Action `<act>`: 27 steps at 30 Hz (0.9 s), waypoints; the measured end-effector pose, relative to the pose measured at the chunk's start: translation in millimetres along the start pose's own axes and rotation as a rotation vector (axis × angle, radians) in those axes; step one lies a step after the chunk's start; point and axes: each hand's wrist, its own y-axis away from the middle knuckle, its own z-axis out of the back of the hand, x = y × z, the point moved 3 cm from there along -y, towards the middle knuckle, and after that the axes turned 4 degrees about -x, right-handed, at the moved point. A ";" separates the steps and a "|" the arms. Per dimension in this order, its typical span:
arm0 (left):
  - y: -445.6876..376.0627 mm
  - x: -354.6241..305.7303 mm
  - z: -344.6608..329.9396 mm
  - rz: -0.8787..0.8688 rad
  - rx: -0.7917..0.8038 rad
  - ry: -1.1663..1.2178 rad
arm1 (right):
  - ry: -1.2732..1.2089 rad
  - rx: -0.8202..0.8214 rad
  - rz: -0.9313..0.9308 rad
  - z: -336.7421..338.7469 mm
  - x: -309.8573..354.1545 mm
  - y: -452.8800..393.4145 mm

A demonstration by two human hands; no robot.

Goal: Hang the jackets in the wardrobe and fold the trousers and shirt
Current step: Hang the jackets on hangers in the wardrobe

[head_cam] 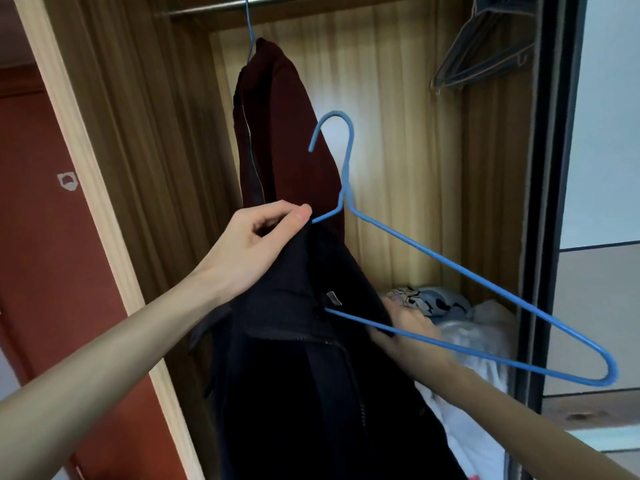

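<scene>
Before the open wardrobe (pixel 114 140) I am dressing a dark navy jacket (pixel 311 393) onto a blue wire hanger (pixel 450 265). My left hand (pixel 258 244) pinches the jacket's shoulder up against the hanger's near arm, just below its neck. My right hand (pixel 410 329) reaches in by the collar under the hanger's lower wire; part of it is hidden behind the cloth, so I cannot tell whether its fingers are holding the fabric or the wire. Only one shoulder of the jacket is on; the hanger's far arm sticks out bare toward the wardrobe's right side.

As I judge it, this is the second jacket of the hanging step. Next, the bare arm has to go into the other shoulder, then the hook must be lifted to the rail (pixel 214 3) at the top of the wardrobe, beside the maroon jacket (pixel 287 140) already hanging there on its own blue hanger.

Inside the wardrobe, low down behind my right hand, lies a heap of pale clothes and bedding (pixel 460 327). Dark empty hangers (pixel 485 53) hang at its upper right. Left of the wardrobe is a red-brown door (pixel 41 220).
</scene>
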 end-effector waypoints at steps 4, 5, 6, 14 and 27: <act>7.8 8.4 9.4 0.044 -0.087 0.021 | -0.048 0.212 -0.033 -6.8 -44.3 -11.6; 9.7 11.0 11.1 0.050 -0.106 0.021 | -0.071 0.212 -0.021 0.8 -46.3 -13.0; 11.7 14.5 12.8 0.051 -0.124 0.013 | -0.093 0.195 -0.003 8.9 -47.5 -14.3; 34.3 49.8 25.2 -0.007 -0.167 -0.259 | -0.143 0.248 -0.300 65.2 -70.4 -31.8; 29.8 73.4 10.9 -0.495 -0.363 -1.064 | 0.232 0.056 -0.087 134.2 -13.7 -36.3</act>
